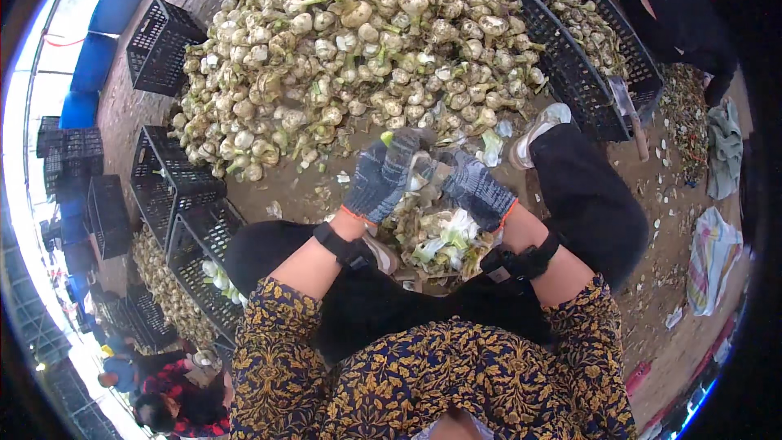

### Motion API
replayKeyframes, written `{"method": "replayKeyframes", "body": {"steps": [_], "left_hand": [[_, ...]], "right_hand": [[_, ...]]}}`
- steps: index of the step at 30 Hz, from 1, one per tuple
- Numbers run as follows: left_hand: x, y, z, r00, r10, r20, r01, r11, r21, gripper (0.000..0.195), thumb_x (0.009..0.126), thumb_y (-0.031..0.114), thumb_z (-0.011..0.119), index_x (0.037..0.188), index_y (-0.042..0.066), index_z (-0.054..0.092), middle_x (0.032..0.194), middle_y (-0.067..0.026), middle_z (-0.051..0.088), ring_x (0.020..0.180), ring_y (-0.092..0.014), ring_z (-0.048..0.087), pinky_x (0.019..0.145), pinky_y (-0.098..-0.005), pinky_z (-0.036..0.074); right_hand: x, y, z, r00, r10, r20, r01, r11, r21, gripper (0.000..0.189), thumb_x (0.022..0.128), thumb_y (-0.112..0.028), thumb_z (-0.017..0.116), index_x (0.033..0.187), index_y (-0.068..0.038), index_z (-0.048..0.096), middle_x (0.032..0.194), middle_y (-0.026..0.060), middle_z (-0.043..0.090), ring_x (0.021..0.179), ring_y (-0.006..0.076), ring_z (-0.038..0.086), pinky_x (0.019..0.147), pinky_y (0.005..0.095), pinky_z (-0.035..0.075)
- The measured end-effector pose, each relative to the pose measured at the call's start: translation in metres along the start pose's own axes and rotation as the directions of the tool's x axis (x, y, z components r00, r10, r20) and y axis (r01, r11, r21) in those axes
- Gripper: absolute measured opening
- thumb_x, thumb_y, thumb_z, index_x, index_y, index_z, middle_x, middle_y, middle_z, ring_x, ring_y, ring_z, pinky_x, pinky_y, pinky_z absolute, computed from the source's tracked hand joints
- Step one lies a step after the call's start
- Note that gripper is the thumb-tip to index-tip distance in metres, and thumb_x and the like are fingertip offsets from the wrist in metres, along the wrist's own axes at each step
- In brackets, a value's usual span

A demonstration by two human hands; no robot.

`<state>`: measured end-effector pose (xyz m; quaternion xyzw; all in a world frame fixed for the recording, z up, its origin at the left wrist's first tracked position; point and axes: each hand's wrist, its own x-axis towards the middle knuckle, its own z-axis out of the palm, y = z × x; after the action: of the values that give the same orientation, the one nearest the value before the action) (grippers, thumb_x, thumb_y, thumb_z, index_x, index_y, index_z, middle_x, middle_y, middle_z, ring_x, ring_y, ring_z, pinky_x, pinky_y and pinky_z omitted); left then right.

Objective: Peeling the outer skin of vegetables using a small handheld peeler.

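My left hand [383, 178], in a grey knit glove with an orange cuff, is closed around a garlic bulb [419, 174]. A green stem end [387, 138] shows above its fingers. My right hand [478, 186], gloved alike, meets the bulb from the other side with bent fingers. Blur at the fingertips hides whether it grips the bulb or a small tool. Below both hands, between my legs, lies a heap of garlic peelings and leaf scraps [449, 241]. Beyond the hands rises a large pile of soil-stained garlic bulbs [366, 55].
At right, a cleaver [629, 111] rests on the rim of a black crate [565, 52] holding bulbs. A person in dark clothing [678, 12] is beside it. Black plastic crates [174, 177] line my left side. More people [177, 391] are at lower left. A woven sack [713, 263] lies right.
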<state>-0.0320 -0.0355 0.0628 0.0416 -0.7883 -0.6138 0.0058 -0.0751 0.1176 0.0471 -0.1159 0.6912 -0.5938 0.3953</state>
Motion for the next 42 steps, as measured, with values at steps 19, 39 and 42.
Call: {"method": "replayKeyframes", "body": {"steps": [19,39,42], "left_hand": [[0.003,0.004,0.0,0.986,0.144,-0.086,-0.122,0.967,0.226,0.027,0.083,0.025,0.048,0.099,0.004,0.054,0.085,-0.0076,0.058,0.07,-0.016,0.056,0.062,-0.028,0.045],[0.016,-0.019,0.007,0.787,-0.616,-0.028,0.384,0.525,-0.76,0.026,0.086,0.025,0.043,0.099,0.004,0.052,0.092,-0.0051,0.057,0.078,-0.012,0.056,0.067,-0.0254,0.046],[0.018,-0.019,0.006,0.755,-0.65,-0.084,0.275,0.43,-0.86,0.029,0.084,0.032,0.046,0.097,0.006,0.052,0.087,-0.0061,0.058,0.076,-0.015,0.058,0.066,-0.0268,0.048]], "right_hand": [[-0.015,-0.015,-0.009,0.934,-0.332,-0.131,0.236,0.85,-0.471,0.024,0.072,-0.02,0.055,0.084,0.0,0.056,0.079,0.0176,0.059,0.073,0.028,0.057,0.067,0.0335,0.045],[0.006,0.006,-0.015,0.9,0.138,-0.412,0.208,0.696,0.687,0.026,0.082,-0.008,0.045,0.106,-0.001,0.037,0.094,0.0132,0.048,0.084,0.0207,0.053,0.074,0.0339,0.049],[0.003,-0.007,-0.014,0.861,0.098,-0.5,0.284,0.722,0.631,0.026,0.083,-0.009,0.045,0.106,-0.002,0.036,0.093,0.0141,0.048,0.08,0.0216,0.053,0.072,0.0355,0.049]]}}
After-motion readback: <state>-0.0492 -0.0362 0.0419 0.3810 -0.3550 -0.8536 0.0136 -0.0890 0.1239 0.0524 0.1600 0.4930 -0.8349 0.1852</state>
